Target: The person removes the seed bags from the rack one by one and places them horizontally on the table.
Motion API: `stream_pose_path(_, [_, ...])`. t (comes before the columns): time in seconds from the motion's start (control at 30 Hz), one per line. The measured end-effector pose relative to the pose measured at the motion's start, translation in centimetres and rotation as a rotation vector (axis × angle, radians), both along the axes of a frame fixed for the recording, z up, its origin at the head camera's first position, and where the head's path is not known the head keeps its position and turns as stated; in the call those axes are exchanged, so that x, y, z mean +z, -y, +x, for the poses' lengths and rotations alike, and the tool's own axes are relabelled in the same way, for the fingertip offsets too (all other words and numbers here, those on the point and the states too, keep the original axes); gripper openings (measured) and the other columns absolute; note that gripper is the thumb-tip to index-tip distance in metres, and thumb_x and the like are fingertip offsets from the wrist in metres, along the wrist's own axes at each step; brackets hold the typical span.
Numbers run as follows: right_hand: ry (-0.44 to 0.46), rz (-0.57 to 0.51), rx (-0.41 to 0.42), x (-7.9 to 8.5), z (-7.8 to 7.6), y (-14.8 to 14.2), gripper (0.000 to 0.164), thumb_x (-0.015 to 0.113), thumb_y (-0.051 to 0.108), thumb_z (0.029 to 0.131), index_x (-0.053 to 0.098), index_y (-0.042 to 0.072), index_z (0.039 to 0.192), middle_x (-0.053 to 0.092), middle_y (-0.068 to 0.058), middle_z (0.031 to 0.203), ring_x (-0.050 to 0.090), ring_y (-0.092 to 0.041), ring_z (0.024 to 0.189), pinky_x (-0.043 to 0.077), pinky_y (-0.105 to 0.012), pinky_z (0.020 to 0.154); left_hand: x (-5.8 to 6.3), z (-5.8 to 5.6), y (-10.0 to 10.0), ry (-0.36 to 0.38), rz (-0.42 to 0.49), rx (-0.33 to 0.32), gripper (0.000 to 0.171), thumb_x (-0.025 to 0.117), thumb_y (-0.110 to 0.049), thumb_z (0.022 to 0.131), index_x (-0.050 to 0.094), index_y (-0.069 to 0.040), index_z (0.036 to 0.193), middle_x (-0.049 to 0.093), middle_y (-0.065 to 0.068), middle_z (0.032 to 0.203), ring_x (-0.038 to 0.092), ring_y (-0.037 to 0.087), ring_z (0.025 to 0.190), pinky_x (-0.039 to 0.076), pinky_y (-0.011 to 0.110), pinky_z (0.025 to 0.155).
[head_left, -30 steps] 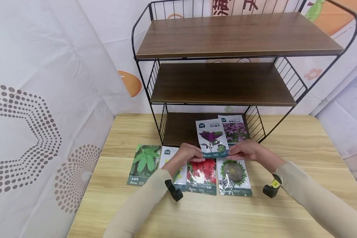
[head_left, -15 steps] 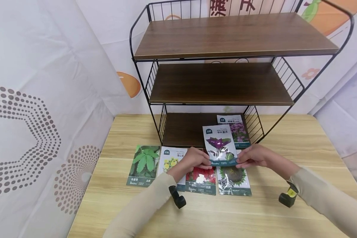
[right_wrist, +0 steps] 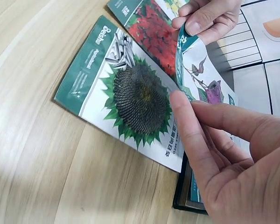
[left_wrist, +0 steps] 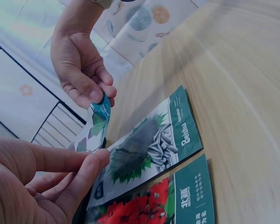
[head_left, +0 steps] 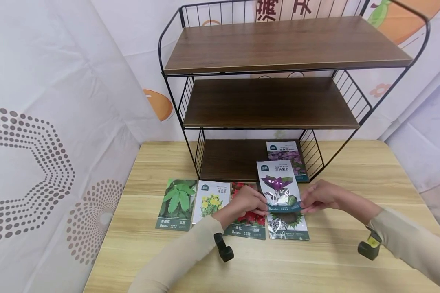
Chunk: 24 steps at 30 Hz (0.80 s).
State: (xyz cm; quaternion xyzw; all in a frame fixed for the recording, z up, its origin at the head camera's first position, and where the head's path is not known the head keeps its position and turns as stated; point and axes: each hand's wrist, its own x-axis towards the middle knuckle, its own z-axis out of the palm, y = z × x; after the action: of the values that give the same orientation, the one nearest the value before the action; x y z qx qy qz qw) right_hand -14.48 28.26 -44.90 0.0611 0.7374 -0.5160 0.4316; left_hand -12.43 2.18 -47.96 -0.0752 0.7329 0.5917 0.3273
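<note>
Both hands hold a seed packet with a purple-leaved plant [head_left: 277, 185] by its lower corners. The left hand [head_left: 250, 202] pinches the left corner between thumb and fingers; the right hand [head_left: 322, 196] pinches the right one. In the right wrist view, the packet's green bottom edge bends between the two hands. The packet is tilted in front of the bottom shelf and hides the upper part of a sunflower seed packet [head_left: 289, 230] on the table. Under the left hand lies a red-flower packet [head_left: 246, 231], partly covered.
Further left on the table lie a yellow-flower packet [head_left: 210, 200] and a green-leaf packet [head_left: 176, 205]. A purple-flower packet [head_left: 287, 156] rests at the right of the bottom shelf [head_left: 227, 158]. Above it, the black wire rack has a middle shelf [head_left: 271, 103] and a top shelf [head_left: 278, 44].
Both hands have brought the purple-leaf packet toward the person and to the right. It has come off the purple-flower packet, which now shows more fully.
</note>
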Motion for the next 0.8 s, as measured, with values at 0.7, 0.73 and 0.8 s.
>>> stream_pose_path(0.7, [0.067,0.051,0.030,-0.3,1.8,-2.9,0.012,0.070,-0.007,0.086,0.069,-0.008,0.098,0.075,-0.007,0.079,0.075,-0.012,0.070,0.067,-0.025,0.070,-0.9,1.5,-2.6,0.065,0.064,-0.023,0.009,0.077,0.009,0.083,0.076,0.004,0.090,0.074,0.015,0.077,0.078,0.033,0.076,0.068,0.039,0.074])
stream_pose_path(0.73, [0.073,0.046,0.034,-0.3,1.9,-3.1,0.011,0.070,-0.007,0.086,0.069,-0.008,0.097,0.075,-0.007,0.079,0.075,-0.013,0.070,0.067,-0.025,0.070,-0.9,1.6,-2.8,0.069,0.059,-0.022,0.009,0.077,0.009,0.083,0.076,0.003,0.089,0.074,0.015,0.077,0.078,0.032,0.075,0.068,0.037,0.072])
stream_pose_path(0.8, [0.085,0.042,0.053,-0.5,2.1,-3.6,0.007,0.070,-0.007,0.087,0.070,-0.005,0.094,0.075,-0.006,0.078,0.075,-0.013,0.071,0.067,-0.023,0.069,-0.9,1.8,-3.1,0.080,0.047,-0.026,0.008,0.078,0.008,0.082,0.076,0.002,0.087,0.074,0.013,0.076,0.078,0.031,0.074,0.068,0.034,0.069])
